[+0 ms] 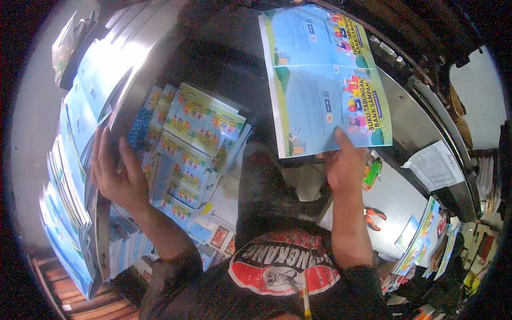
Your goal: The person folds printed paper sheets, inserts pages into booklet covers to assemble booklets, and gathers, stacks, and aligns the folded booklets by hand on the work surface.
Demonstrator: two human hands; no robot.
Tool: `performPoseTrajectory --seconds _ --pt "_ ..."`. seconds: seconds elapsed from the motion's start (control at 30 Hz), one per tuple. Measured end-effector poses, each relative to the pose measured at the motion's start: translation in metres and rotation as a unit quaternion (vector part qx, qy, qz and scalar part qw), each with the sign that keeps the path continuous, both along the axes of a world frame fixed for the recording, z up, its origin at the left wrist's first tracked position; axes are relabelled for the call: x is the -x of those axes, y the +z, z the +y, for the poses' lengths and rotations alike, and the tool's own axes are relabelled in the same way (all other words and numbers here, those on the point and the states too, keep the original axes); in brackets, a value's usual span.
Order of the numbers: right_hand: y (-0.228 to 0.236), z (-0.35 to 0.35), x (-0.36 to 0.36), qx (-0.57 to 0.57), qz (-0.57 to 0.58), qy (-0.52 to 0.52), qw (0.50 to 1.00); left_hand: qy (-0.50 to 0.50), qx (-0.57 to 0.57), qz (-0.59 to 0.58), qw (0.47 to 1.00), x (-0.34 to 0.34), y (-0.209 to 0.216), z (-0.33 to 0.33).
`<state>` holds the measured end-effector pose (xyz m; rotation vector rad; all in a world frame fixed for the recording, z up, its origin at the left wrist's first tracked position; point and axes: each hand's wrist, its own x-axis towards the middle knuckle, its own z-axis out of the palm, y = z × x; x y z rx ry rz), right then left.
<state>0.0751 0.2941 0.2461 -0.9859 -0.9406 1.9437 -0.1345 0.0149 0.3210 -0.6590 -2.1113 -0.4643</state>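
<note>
My right hand (345, 164) grips the lower edge of a large printed sheet (301, 101), thumb on top and the other fingers mostly hidden under it. Light blue with yellow and green borders, the sheet carries two similar cover designs with small cartoon figures. On the left, my left hand (120, 178) has its fingers apart and holds nothing. Its fingertips lie at the edge of a metal surface (125, 101), close to a fanned pile of similar blue sheets (66, 154). Whether they touch a sheet, I cannot tell.
Below the metal surface, stacks of yellow and blue printed sheets (186, 125) stand near my legs. At the right are orange-handled pliers (375, 218), a small green and orange packet (372, 172), a white paper (434, 165) and more printed pieces (418, 237). A dark machine frame curves along the far right.
</note>
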Motion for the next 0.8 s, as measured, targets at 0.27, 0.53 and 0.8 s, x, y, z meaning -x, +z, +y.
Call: performPoseTrajectory --seconds 0.27,0.53,0.8 --pt "0.002 0.001 -0.002 -0.015 -0.056 0.008 0.998 -0.003 0.001 -0.005 1.0 -0.002 -0.001 0.0" --pt "0.01 0.005 0.0 -0.042 -0.026 0.019 0.999 -0.002 0.004 0.002 1.0 -0.002 -0.003 -0.001" --pt "0.009 0.007 -0.003 -0.012 -0.03 0.049 0.998 -0.007 -0.003 -0.003 1.0 -0.001 -0.003 -0.002"
